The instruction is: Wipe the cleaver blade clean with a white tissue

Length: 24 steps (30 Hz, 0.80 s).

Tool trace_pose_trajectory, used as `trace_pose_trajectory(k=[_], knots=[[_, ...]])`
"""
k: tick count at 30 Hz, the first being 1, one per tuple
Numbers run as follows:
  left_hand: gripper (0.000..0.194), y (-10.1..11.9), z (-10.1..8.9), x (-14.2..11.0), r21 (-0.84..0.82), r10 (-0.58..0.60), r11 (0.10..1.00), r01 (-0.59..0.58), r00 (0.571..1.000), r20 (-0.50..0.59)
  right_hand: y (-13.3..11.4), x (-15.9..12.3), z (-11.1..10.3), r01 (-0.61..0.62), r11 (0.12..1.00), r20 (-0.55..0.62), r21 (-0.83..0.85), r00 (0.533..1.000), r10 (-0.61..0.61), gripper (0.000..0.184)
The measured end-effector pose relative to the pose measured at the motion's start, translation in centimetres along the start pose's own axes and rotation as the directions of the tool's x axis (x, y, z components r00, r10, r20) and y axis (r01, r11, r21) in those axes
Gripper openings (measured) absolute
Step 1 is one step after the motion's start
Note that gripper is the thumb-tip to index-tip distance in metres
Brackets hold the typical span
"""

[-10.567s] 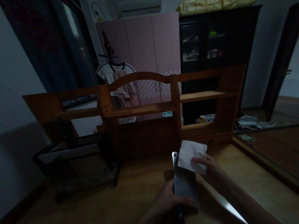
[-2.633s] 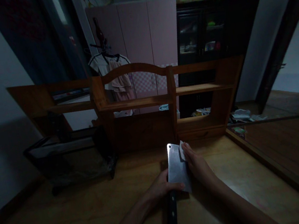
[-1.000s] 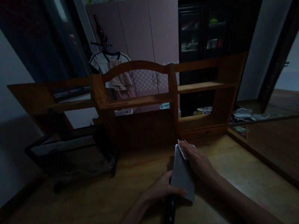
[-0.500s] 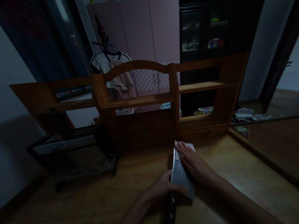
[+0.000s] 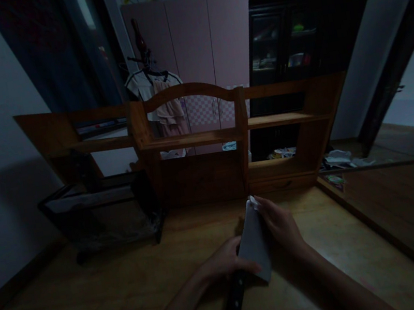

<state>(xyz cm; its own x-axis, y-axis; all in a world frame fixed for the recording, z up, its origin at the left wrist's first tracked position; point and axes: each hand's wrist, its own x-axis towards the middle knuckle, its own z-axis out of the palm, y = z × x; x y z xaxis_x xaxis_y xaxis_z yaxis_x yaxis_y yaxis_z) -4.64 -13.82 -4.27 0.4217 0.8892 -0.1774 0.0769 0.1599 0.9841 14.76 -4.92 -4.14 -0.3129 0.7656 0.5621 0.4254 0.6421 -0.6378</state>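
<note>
A cleaver (image 5: 254, 244) with a wide steel blade and a black riveted handle is held over the wooden desk (image 5: 136, 302), blade pointing away from me. My left hand (image 5: 224, 263) grips it where handle meets blade, thumb lying on the blade's near corner. My right hand (image 5: 281, 224) curls over the blade's right side and presses a small white tissue (image 5: 253, 202) against it near the far tip. Most of the tissue is hidden under the fingers.
A wooden shelf unit (image 5: 197, 141) stands along the desk's back edge. A black wire rack (image 5: 98, 214) sits at the back left. Beyond are a pink wardrobe (image 5: 193, 47), a dark glass cabinet (image 5: 292, 47) and hanging clothes (image 5: 162, 104).
The cleaver has tilted, so its blade flat now faces me more. My right hand with the tissue has slid slightly down the blade's right side. My left hand keeps its grip.
</note>
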Motion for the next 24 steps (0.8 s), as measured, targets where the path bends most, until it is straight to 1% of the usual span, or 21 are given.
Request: trace_pose_trajectory(k=[3,5,8,12,14,16,20,24], knots=[[0.058,0.0,0.0,0.0,-0.024,0.005,1.0,-0.004,1.0,0.015,-0.3,0.0,0.3,0.053,0.998,-0.002,0.028,0.999,-0.052,0.037],[0.057,-0.1,0.0,0.0,-0.032,0.016,0.999,-0.015,1.0,0.023,-0.5,0.0,0.7,0.101,0.994,0.018,0.046,0.995,-0.102,0.036],[0.054,-0.4,-0.1,0.3,-0.032,0.036,0.999,-0.035,0.999,0.014,-1.0,-0.1,1.1,0.144,0.987,0.107,0.075,0.983,-0.152,0.037],[0.057,-0.7,-0.2,0.6,-0.063,0.051,0.997,-0.052,0.999,-0.019,-1.1,-0.2,1.5,0.168,0.984,0.209,0.067,0.962,-0.178,0.041],[0.056,-0.7,-0.2,0.8,-0.097,0.057,0.994,-0.059,0.998,-0.022,-0.9,-0.1,1.5,0.202,0.979,0.244,0.022,0.949,-0.201,0.043],[0.055,-0.7,-0.1,0.8,-0.135,0.062,0.989,-0.064,0.998,-0.023,-0.7,0.0,1.6,0.228,0.971,0.269,-0.067,0.942,-0.202,0.045],[0.055,-0.5,0.0,0.7,-0.195,0.051,0.979,-0.054,0.998,-0.022,-0.1,0.0,1.4,0.2,0.95,0.293,-0.239,0.948,-0.126,0.053],[0.055,-0.3,0.0,0.6,-0.2,0.051,0.978,-0.052,0.999,-0.015,0.1,-0.1,1.4,0.196,0.938,0.323,-0.285,0.941,-0.098,0.055]])
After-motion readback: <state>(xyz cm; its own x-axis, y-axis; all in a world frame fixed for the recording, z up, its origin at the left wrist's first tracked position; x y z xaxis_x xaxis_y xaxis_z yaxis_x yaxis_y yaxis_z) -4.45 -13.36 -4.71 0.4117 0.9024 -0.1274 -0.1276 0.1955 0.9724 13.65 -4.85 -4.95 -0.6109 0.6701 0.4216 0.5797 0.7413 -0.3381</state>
